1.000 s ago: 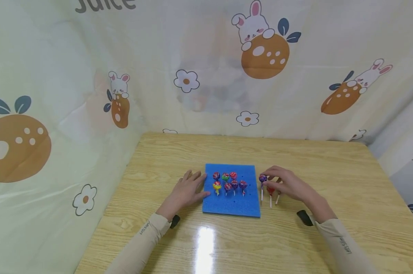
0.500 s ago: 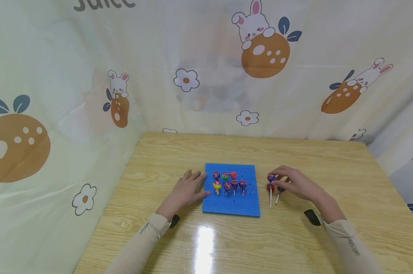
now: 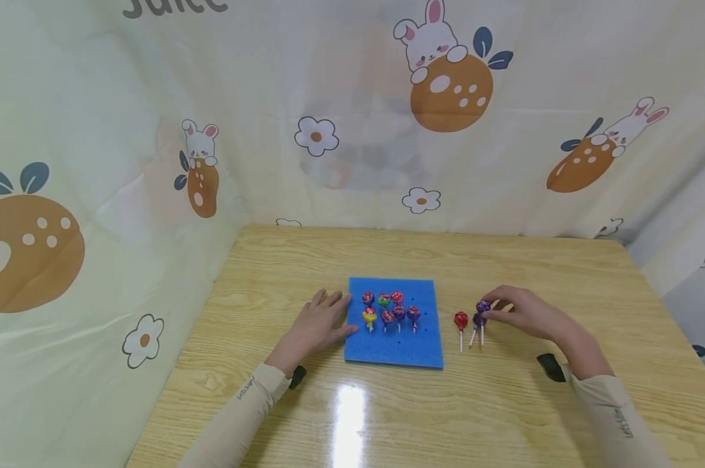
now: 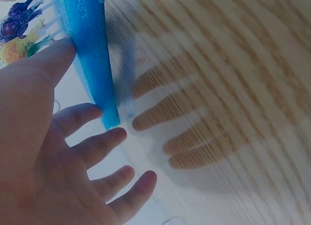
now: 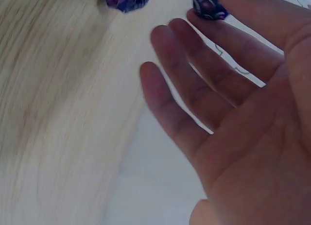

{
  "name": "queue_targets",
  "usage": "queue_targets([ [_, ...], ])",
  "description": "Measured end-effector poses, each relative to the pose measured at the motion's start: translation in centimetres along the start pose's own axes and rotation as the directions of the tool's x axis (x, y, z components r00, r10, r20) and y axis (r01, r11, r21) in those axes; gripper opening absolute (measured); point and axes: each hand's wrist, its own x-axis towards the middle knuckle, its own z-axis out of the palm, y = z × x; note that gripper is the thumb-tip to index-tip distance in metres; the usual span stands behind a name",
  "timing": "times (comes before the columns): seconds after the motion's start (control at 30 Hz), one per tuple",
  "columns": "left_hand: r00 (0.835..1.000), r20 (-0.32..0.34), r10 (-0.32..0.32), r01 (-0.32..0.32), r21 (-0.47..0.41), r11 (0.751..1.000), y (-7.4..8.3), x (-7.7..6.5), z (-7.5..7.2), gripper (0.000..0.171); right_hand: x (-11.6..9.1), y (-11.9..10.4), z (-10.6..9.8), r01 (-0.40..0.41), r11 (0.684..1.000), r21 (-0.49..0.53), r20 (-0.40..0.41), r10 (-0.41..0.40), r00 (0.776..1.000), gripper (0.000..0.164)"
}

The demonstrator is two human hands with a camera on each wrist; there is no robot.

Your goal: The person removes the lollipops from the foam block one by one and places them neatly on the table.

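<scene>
My right hand (image 3: pixel 531 313) pinches a purple-wrapped lollipop (image 3: pixel 483 305) by its head between thumb and index finger, its white stick pointing down. In the right wrist view that lollipop's wrapper (image 5: pixel 209 5) shows at the fingertips. Behind it in the head view, a second purple lollipop (image 3: pixel 478 319) lies on the table, partly hidden. A red lollipop (image 3: pixel 460 319) lies to the left of both. My left hand (image 3: pixel 316 325) rests with fingers spread at the left edge of a blue foam board (image 3: pixel 393 354), thumb and fingertips against its side (image 4: pixel 90 64).
Several lollipops stand upright in the board, among them a yellow one (image 3: pixel 369 316), a green one (image 3: pixel 384 299) and a pink one (image 3: pixel 397 297). Small holes dot the foam. A printed curtain (image 3: pixel 364 162) hangs behind the wooden table (image 3: pixel 305 260).
My right hand has moved right with the pinched purple lollipop, from beside the board, past the red lollipop, to over the other purple one. The left hand stays put.
</scene>
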Motion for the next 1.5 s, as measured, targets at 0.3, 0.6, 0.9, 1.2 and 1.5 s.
queue_targets([
  [0.3,1.0,0.001,0.0,0.0,0.0,1.0,-0.1,0.1,-0.1,0.076,-0.4,0.9,-0.6,-0.088,0.995,-0.051,0.112,0.093,0.989,0.02],
  [0.6,1.0,0.007,-0.001,0.001,-0.016,1.0,0.1,0.0,-0.2,0.076,-0.2,1.5,-0.1,-0.155,0.98,-0.125,0.174,0.176,0.969,0.014],
  [0.9,1.0,-0.007,0.009,-0.009,-0.009,1.0,-0.1,-0.1,0.0,0.076,0.4,1.2,0.7,-0.174,0.974,-0.142,0.163,0.196,0.967,0.014],
  [1.2,1.0,-0.021,0.019,-0.019,-0.015,1.0,0.1,0.3,-0.1,0.076,0.4,1.3,0.5,-0.181,0.97,-0.164,0.142,0.205,0.968,0.015],
  [1.5,1.0,-0.013,0.006,-0.006,-0.013,1.0,-0.1,-0.2,0.1,0.077,0.5,1.7,1.1,-0.198,0.967,-0.161,0.152,0.223,0.963,0.02],
])
